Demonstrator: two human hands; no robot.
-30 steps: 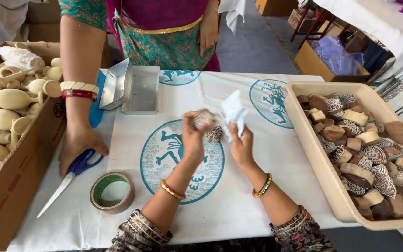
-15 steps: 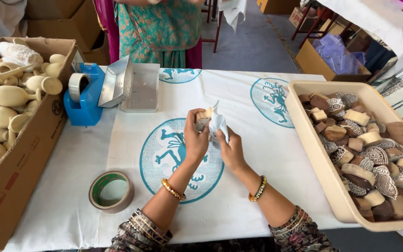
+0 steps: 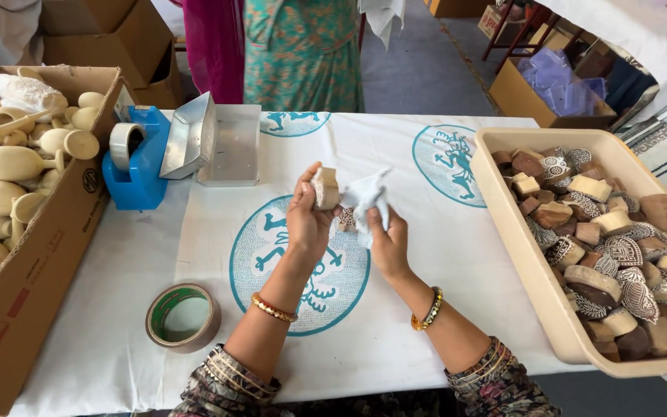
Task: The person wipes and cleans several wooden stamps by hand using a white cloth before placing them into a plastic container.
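Wiping step: left hand clamps small carved wooden block; right hand grips crumpled white cloth beside block; next, probably cloth against carving.

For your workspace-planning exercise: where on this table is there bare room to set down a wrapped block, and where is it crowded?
Bare cloth lies between the tape roll and the left hand, and between the right hand and the beige tray. The tray and the cardboard box are packed full.

Craft workshop — tub of carved wooden stamps, boxed woodenware.
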